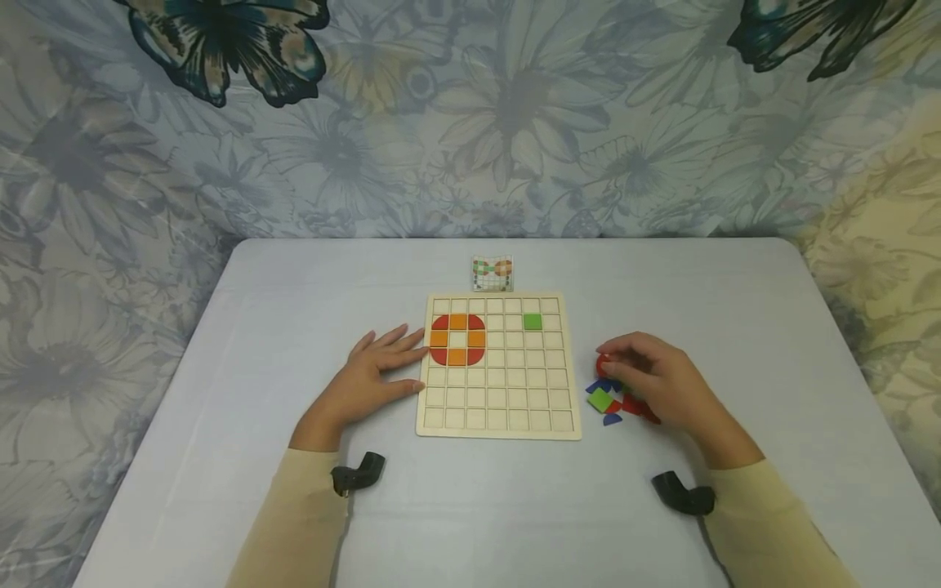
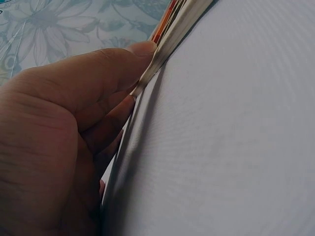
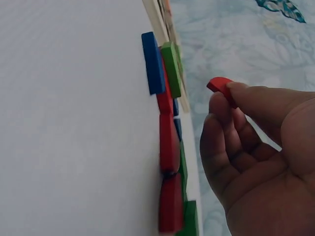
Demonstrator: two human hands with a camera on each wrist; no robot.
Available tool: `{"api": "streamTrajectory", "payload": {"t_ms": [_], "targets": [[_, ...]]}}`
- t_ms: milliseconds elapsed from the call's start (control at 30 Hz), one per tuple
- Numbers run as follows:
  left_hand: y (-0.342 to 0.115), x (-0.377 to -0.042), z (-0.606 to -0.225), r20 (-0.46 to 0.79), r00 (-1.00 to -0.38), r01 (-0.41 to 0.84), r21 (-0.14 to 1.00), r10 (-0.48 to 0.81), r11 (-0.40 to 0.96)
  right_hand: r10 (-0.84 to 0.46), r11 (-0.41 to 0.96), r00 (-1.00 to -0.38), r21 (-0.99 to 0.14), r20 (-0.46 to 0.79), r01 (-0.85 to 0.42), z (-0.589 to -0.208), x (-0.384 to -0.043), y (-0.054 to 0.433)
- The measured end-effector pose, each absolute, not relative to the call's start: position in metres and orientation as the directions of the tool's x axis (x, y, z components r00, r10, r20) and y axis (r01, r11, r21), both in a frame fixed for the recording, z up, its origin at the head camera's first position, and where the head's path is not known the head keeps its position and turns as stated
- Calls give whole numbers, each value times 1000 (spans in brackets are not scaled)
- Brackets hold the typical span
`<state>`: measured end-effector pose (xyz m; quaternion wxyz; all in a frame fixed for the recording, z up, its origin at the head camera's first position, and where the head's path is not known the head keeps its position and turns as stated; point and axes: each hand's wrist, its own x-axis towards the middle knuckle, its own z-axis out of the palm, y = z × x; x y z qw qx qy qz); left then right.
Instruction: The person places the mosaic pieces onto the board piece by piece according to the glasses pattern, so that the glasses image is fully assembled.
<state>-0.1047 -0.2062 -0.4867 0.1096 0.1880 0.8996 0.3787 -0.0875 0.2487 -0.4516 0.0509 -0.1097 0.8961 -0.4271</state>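
Note:
A wooden grid board (image 1: 497,420) lies on the table. On its upper left, orange squares (image 1: 457,357) and red rounded corner pieces (image 1: 476,357) form a ring; a single green square (image 1: 532,322) sits at upper right. My left hand (image 1: 367,380) rests by the board's left edge, fingers spread, with thumb and fingertips touching that edge. Between thumb and fingertips, my right hand (image 1: 657,380) pinches a red piece with a rounded edge (image 3: 221,87), raised above a small pile of loose pieces right of the board. Part of the pile is hidden under this hand.
The pile holds a green piece (image 1: 599,400), blue pieces (image 1: 613,420) and red pieces (image 3: 169,142). Behind the board lies a small pattern card (image 1: 492,282). A flower-printed backdrop (image 1: 515,114) rises at the back edge of the white table (image 1: 470,523).

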Motion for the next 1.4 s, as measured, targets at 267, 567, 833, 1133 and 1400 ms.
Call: {"api": "streamTrajectory", "payload": {"t_ms": [267,567,833,1133,1400], "targets": [[-209,-105,-490,-46,-902,267,722,429,639,-259,579,-966,-801,-3,-152,-446,-102,227],[-209,-106,-490,-51,-906,259,719,420,646,-294,510,-956,-849,-21,-138,-442,-122,194],[-208,-106,-489,-50,-906,263,711,421,652,-299,541,-954,-829,-33,-141,-441,-141,171],[-208,-106,-488,-59,-906,257,711,419,655,-260,586,-959,-808,-116,-62,-446,-162,154],[-209,-107,-489,-53,-903,265,714,427,648,-270,650,-951,-757,-153,-63,-450,-172,142]]}}
